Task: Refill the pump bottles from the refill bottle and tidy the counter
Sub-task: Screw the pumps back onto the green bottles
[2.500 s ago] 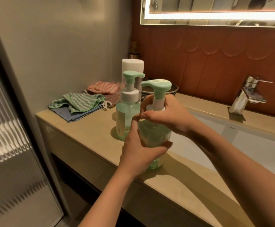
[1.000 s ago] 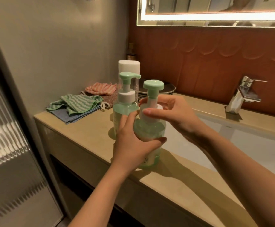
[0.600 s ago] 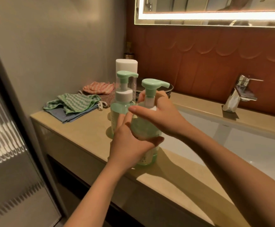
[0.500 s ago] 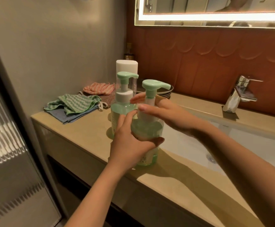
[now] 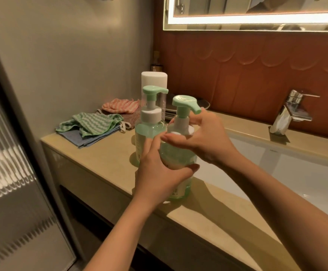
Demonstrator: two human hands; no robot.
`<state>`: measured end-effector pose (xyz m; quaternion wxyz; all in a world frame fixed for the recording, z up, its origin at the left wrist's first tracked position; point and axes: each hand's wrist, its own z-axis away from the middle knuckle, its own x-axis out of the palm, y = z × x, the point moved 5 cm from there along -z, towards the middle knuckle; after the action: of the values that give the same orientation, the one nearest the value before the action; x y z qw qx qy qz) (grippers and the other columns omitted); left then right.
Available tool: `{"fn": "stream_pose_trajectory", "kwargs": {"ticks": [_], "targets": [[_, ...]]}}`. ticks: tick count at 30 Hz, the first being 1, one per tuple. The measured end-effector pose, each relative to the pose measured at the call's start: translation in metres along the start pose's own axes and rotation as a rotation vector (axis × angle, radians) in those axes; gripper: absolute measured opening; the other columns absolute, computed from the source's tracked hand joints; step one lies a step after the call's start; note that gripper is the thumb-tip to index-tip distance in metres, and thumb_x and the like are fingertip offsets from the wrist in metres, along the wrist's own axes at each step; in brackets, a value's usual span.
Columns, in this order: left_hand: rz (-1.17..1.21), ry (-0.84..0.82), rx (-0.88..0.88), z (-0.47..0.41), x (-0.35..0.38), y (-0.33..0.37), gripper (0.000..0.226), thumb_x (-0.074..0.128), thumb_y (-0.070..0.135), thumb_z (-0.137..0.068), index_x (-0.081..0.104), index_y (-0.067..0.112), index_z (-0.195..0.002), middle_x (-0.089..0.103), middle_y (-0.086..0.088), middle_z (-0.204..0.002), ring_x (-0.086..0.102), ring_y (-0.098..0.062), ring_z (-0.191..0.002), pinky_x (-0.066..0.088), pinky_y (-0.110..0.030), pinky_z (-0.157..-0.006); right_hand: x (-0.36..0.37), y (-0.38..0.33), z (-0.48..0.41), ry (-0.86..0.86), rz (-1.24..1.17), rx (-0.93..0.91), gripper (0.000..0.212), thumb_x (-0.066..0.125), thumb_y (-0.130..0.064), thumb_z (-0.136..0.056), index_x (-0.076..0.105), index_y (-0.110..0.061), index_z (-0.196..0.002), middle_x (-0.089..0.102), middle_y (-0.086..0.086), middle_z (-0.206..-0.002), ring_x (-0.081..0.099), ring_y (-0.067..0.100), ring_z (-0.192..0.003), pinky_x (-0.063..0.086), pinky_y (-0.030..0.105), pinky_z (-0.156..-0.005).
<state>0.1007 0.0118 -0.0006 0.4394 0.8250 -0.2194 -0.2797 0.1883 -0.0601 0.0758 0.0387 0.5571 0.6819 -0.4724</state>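
Two hands work the near pump bottle, upright at the counter's front edge. The left hand grips its body and the right hand pinches the white collar. Its green nozzle has swung round since half a second ago, so the pump is probably being screwed tight. A second pump bottle and the white-capped refill bottle stand just behind.

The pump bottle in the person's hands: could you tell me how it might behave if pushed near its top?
The pump bottle looks well filled with green liquid, so probably heavy for its size. Tall with a long pump head, it may tip rather than slide. Its smooth clear wall could be slippery under the left hand.
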Motion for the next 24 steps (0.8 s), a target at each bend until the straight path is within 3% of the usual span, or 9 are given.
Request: {"fn": "stream_pose_trajectory", "kwargs": {"ticks": [5,7,9,12,15,17,19,21,24], "targets": [[0.028,-0.017,-0.021,0.000,0.000,0.000,0.074,0.072,0.059,-0.043,0.042,0.046,-0.111,0.046,0.012,-0.118,0.049,-0.012,-0.113,0.051,-0.044,-0.088,0.010,-0.012,-0.003,0.027,0.231,-0.106,0.042,0.065,-0.065,-0.066,0.034,-0.036,-0.063,0.037,-0.013,-0.071,0.036,0.013,-0.079,0.029,0.028,-0.064],[0.041,-0.022,-0.017,-0.001,0.000,0.000,0.076,0.074,0.057,-0.045,0.040,0.052,-0.113,0.045,0.012,-0.125,0.048,-0.012,-0.117,0.051,-0.044,-0.090,0.012,-0.012,-0.005,-0.044,0.251,-0.098,0.039,0.066,-0.063,-0.072,0.037,-0.038,-0.067,0.040,-0.013,-0.077,0.040,0.016,-0.084,0.038,0.032,-0.072],[0.006,-0.017,-0.004,-0.002,0.000,-0.001,0.085,0.073,0.057,-0.046,0.040,0.044,-0.123,0.043,0.013,-0.126,0.046,-0.012,-0.118,0.051,-0.044,-0.090,0.011,-0.012,-0.007,-0.148,0.152,-0.100,0.030,0.058,-0.065,-0.077,0.053,-0.035,-0.078,0.052,-0.007,-0.087,0.049,0.017,-0.091,0.046,0.036,-0.083],[-0.036,-0.008,-0.014,-0.002,0.000,-0.001,0.086,0.074,0.057,-0.047,0.043,0.035,-0.124,0.042,0.012,-0.119,0.046,-0.011,-0.113,0.051,-0.042,-0.088,0.008,-0.009,0.002,-0.463,-0.223,0.038,0.034,0.049,-0.043,-0.090,0.055,-0.021,-0.116,0.053,-0.014,-0.110,0.051,-0.008,-0.099,0.041,0.004,-0.083],[-0.028,-0.009,-0.022,-0.001,0.001,-0.001,0.084,0.075,0.051,-0.049,0.043,0.037,-0.124,0.042,0.012,-0.118,0.046,-0.010,-0.112,0.051,-0.040,-0.088,0.003,0.002,0.009,-0.614,-0.329,0.066,0.050,0.044,-0.033,-0.091,0.034,-0.022,-0.139,0.043,-0.018,-0.129,0.044,-0.011,-0.113,0.034,-0.002,-0.088],[-0.024,-0.015,-0.026,0.000,0.001,0.000,0.087,0.073,0.056,-0.046,0.042,0.037,-0.125,0.042,0.013,-0.119,0.046,-0.010,-0.112,0.051,-0.042,-0.089,0.000,0.005,0.008,-0.589,-0.329,0.056,0.042,0.053,-0.033,-0.091,0.044,-0.027,-0.131,0.051,-0.017,-0.130,0.048,-0.006,-0.119,0.039,0.011,-0.098],[-0.026,-0.011,-0.022,0.001,0.000,0.001,0.091,0.069,0.060,-0.044,0.042,0.036,-0.128,0.041,0.012,-0.122,0.046,-0.011,-0.114,0.051,-0.043,-0.089,-0.004,0.007,0.001,-0.480,-0.276,0.046,0.028,0.061,-0.036,-0.086,0.060,-0.031,-0.113,0.063,-0.019,-0.115,0.055,-0.002,-0.114,0.043,0.019,-0.097],[-0.025,-0.010,-0.020,0.001,0.000,0.000,0.092,0.068,0.061,-0.044,0.041,0.036,-0.129,0.040,0.012,-0.124,0.046,-0.012,-0.116,0.050,-0.044,-0.091,-0.008,0.004,-0.006,-0.367,-0.219,0.018,0.025,0.069,-0.041,-0.073,0.064,-0.036,-0.097,0.066,-0.025,-0.097,0.056,-0.011,-0.100,0.042,0.008,-0.088],[-0.028,-0.018,-0.028,0.001,0.001,0.000,0.085,0.070,0.060,-0.047,0.040,0.039,-0.123,0.040,0.012,-0.123,0.045,-0.011,-0.117,0.050,-0.044,-0.092,-0.003,-0.002,-0.013,-0.281,-0.121,-0.035,0.037,0.079,-0.042,-0.067,0.051,-0.045,-0.091,0.056,-0.029,-0.093,0.051,-0.021,-0.086,0.038,-0.001,-0.073]]}}
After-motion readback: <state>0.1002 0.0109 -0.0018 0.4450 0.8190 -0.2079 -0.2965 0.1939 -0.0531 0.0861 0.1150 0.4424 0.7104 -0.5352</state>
